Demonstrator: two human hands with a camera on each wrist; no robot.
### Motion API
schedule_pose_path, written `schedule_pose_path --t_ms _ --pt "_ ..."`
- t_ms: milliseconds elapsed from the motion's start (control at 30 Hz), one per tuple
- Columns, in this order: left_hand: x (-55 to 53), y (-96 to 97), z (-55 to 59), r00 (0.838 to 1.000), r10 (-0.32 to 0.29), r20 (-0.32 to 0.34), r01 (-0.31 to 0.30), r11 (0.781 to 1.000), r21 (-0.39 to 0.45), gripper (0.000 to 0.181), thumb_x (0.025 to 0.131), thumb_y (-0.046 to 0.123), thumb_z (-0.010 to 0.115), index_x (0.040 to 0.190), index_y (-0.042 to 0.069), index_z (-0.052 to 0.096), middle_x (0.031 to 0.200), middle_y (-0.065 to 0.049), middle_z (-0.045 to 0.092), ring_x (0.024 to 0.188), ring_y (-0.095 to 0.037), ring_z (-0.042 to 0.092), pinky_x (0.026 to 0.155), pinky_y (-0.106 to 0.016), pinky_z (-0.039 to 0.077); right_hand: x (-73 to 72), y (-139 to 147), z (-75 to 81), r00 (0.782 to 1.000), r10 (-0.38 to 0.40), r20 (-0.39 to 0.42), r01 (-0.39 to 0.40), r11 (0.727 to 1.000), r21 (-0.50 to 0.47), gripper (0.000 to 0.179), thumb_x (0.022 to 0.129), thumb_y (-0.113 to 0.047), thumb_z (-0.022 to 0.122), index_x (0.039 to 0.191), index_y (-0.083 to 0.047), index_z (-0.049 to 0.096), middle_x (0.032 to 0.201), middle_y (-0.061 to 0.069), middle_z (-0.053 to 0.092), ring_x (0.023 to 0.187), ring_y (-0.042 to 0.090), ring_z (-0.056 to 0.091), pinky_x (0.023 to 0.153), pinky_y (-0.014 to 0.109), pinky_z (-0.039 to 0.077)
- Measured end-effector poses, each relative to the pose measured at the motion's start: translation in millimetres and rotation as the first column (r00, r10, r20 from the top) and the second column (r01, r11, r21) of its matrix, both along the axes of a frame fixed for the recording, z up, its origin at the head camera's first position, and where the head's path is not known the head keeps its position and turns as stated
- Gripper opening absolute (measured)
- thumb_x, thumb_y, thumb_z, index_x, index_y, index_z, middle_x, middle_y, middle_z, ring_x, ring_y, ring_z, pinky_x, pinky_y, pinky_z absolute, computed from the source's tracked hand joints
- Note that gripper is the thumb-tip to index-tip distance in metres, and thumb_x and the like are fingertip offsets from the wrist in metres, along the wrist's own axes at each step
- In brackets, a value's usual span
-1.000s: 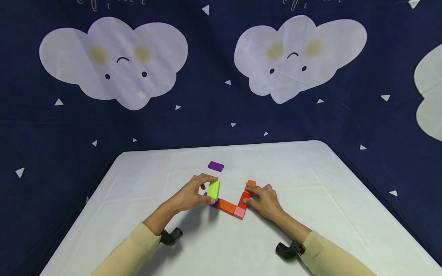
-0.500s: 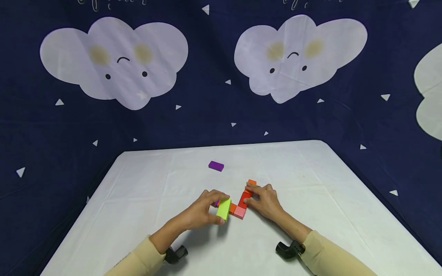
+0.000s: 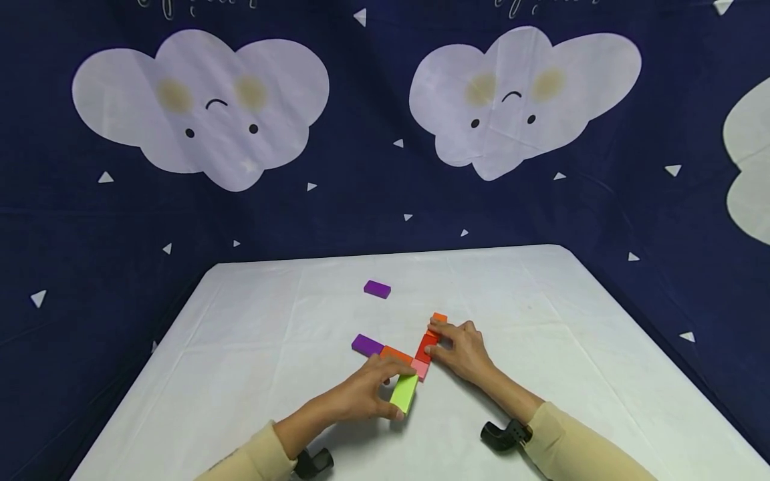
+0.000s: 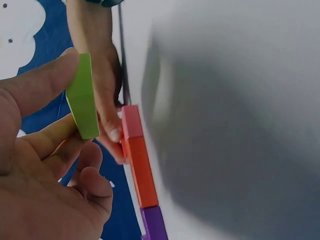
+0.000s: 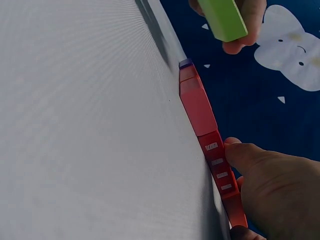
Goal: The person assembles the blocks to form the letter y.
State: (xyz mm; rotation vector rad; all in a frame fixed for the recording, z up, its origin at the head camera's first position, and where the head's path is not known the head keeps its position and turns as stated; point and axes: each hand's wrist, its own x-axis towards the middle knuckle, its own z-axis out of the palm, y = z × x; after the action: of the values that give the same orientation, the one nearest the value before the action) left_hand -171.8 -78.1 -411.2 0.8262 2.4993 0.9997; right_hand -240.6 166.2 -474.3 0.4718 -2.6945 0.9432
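Note:
My left hand (image 3: 368, 393) pinches a lime green rectangular block (image 3: 404, 393) between thumb and fingers, held on edge. In the left wrist view the green block (image 4: 84, 100) hangs apart from the row. That row bends like a V: a purple block (image 3: 366, 345), an orange block (image 3: 396, 355), a pink block (image 3: 420, 369), a red block (image 3: 426, 347) and another orange block (image 3: 440, 316). With its thumb at the side of the red block and fingertips over the far orange one, my right hand (image 3: 463, 351) rests against that arm of the row.
A loose purple block (image 3: 377, 289) lies farther back on the white table (image 3: 511, 294). Behind the table's far edge hangs a dark blue cloth (image 3: 361, 220) with clouds. Each wrist wears a black camera (image 3: 505, 435).
My left hand has carried the lime green block right and toward me, from above the purple block to the near side of the pink block. The right hand has stayed put.

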Motion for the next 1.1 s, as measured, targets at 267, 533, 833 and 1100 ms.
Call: schedule_pose_path --t_ms 267,533,833,1100 --pt "0.8 5.3 -8.4 0.998 -0.049 -0.037 0.047 0.998 -0.051 0.064 0.071 0.024 0.081 0.129 0.028 0.055 0.129 0.008 0.053 0.112 -0.007 0.040 0.093 -0.029 0.040 -0.1 -0.2 -1.9 1.000 -0.006 0.002 0.006 1.000 0.002 0.051 0.074 -0.038 0.077 0.121 -0.020 0.066 0.132 -0.007 0.059 0.076 0.010 0.037 0.073 0.029 0.028" --pt "-1.0 7.1 -13.1 0.997 -0.046 -0.055 0.039 0.993 -0.108 0.065 0.072 0.026 0.080 0.131 0.030 0.053 0.131 0.008 0.053 0.115 -0.009 0.039 0.100 -0.036 0.039 -0.1 -0.7 0.2 1.000 0.007 -0.026 -0.007 1.000 0.003 0.050 0.075 -0.036 0.076 0.120 -0.018 0.066 0.131 -0.005 0.060 0.075 0.009 0.036 0.073 0.029 0.028" --pt "-4.3 5.5 -17.5 0.997 -0.052 -0.059 0.044 0.990 -0.134 0.065 0.072 0.026 0.080 0.131 0.030 0.053 0.132 0.008 0.052 0.113 -0.010 0.039 0.096 -0.032 0.039 -0.1 -0.5 0.7 0.999 0.012 -0.044 -0.012 1.000 0.002 0.050 0.075 -0.036 0.077 0.120 -0.018 0.066 0.130 -0.004 0.061 0.074 0.009 0.036 0.073 0.029 0.029" --pt "-4.2 4.8 -21.5 0.996 -0.073 -0.057 0.065 0.989 -0.131 0.066 0.072 0.027 0.080 0.132 0.028 0.052 0.135 0.007 0.050 0.114 -0.011 0.039 0.095 -0.030 0.038 0.7 -0.7 -1.0 0.999 0.001 -0.034 -0.001 1.000 -0.004 0.050 0.074 -0.037 0.077 0.120 -0.019 0.066 0.130 -0.005 0.061 0.075 0.009 0.037 0.073 0.029 0.029"
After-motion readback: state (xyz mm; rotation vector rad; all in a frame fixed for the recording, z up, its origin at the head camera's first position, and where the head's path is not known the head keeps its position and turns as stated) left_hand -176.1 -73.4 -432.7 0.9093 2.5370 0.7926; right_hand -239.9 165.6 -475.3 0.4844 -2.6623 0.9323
